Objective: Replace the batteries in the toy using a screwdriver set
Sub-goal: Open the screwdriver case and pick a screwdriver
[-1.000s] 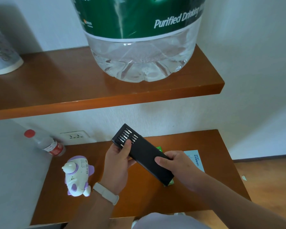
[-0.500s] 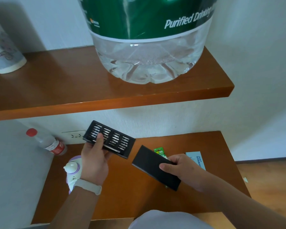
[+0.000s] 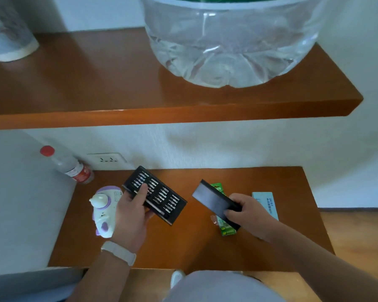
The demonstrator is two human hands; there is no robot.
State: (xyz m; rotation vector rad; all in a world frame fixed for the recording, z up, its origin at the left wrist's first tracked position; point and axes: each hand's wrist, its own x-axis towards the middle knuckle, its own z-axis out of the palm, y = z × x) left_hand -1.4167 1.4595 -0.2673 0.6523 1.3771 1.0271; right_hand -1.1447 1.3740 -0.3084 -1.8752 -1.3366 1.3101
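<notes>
My left hand point(image 3: 133, 214) holds the black bit tray point(image 3: 159, 195) of the screwdriver set above the lower shelf, thumb pressed on its rows of metal bits. My right hand point(image 3: 248, 212) grips the empty black sleeve point(image 3: 214, 201) of the set, held apart to the right. Under the sleeve lies a green pack of batteries point(image 3: 225, 228). The white and purple toy point(image 3: 104, 211) lies on the shelf just left of my left hand, partly hidden by it.
A light blue card point(image 3: 266, 203) lies right of the batteries. A red-capped bottle point(image 3: 69, 165) leans in the back left corner by a wall socket point(image 3: 108, 159). The upper shelf point(image 3: 162, 115) overhangs, bearing a big water jug point(image 3: 229, 42) and a cup point(image 3: 8, 33).
The bit tray has slid fully out of the sleeve; my left hand carried it left, then lowered it nearer the toy, while my right hand moved the sleeve right over the batteries.
</notes>
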